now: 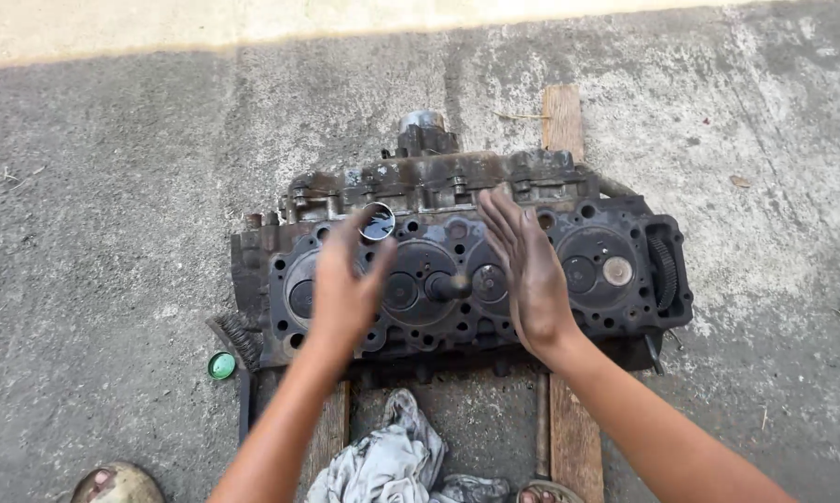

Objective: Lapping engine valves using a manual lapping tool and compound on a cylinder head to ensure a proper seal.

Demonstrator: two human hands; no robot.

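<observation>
— While both hands hover over that engine head (457, 270), what is each one doing?

— Left hand (345, 289) has its fingers pinched on a small round tin (378, 223), held tilted above the upper left part of the block. Right hand (532, 270) is flat and open, fingers straight and together, edge-on, holding nothing that I can see.

— And between the two hands?

— A short dark stem with a rounded end (450, 285) sticks up from the middle of the greasy face. The right palm is just beside it; I cannot tell whether it touches.

— Where does the engine head sit?

— On two wooden planks (569, 419) laid on the concrete ground (112, 233), its flat face up, showing round valve seats and bolt holes. One valve (616, 271) on the right looks lighter than the others.

— Anything else nearby?

— A dirty rag (387, 461) lies crumpled below the block, between the forearms. A small green cap (221, 365) rests on the concrete to the left, near a wire brush (238, 335) leaning by the block's corner. Toes show at the bottom edge.
</observation>
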